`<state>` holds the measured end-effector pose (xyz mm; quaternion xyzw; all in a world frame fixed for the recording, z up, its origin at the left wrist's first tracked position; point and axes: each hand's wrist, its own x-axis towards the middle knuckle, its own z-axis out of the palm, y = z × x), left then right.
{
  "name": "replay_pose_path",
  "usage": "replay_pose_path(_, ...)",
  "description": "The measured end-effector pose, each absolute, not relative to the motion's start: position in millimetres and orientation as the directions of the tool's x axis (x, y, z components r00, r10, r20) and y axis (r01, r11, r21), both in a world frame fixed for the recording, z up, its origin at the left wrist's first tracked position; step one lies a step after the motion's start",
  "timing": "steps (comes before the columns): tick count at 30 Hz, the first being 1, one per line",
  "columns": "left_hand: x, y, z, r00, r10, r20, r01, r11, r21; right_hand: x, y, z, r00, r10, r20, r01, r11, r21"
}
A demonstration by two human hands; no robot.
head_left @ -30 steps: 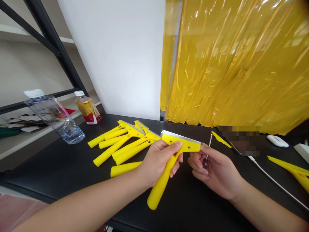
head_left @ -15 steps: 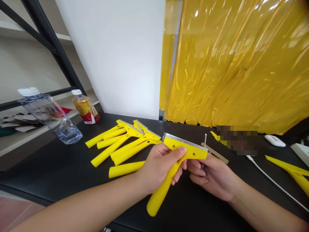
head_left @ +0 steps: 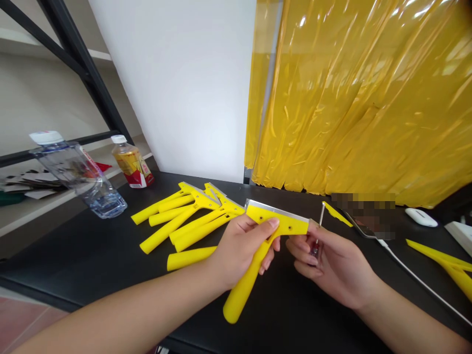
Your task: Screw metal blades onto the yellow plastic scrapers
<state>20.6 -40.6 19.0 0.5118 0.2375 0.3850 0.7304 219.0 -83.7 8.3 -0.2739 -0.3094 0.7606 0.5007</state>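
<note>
Our left hand (head_left: pixel 243 248) grips a yellow scraper (head_left: pixel 258 246) above the black counter (head_left: pixel 92 255); our right hand (head_left: pixel 332 263) closes on a small screwdriver (head_left: pixel 317 235), its handle mostly hidden by our fingers.

Scraper pile (head_left: pixel 184 219) blocks left; cable (head_left: pixel 413 270) crosses right; near table (head_left: pixel 92 265) open

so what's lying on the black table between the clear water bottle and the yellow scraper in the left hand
In the head view, a pile of yellow plastic scrapers lies between the clear water bottle and the held yellow scraper.
</note>
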Motion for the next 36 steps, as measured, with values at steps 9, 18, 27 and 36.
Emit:
replay_pose_path(9, 18.9, -37.6, 23.6, 0.558, 0.829, 0.013, -0.238, 0.145, 0.96, 219.7, -85.6, 11.9, -0.324, 0.942, -0.088, -0.556, -0.265, -0.788)
replay_pose_path(18, 15.5, -32.4, 20.0, 0.617, 0.787, -0.011, -0.175, 0.15, 0.973, 217.8, -84.7, 9.9, -0.246, 0.962, -0.115, -0.451, -0.219, -0.865)
replay_pose_path(27, 12.4, -23.5, 22.0, 0.553, 0.826, -0.108, -0.16, 0.233, 0.959, 233.8, -63.0, -6.0, 0.055, 0.991, 0.122, 0.104, 0.115, -0.988)
replay_pose_path(36, 10.1, -20.3, 19.2, 0.499, 0.861, -0.096, -0.134, 0.186, 0.973, 280.8, -42.1, -17.8, 0.114, 0.984, 0.137, 0.628, 0.036, -0.777)
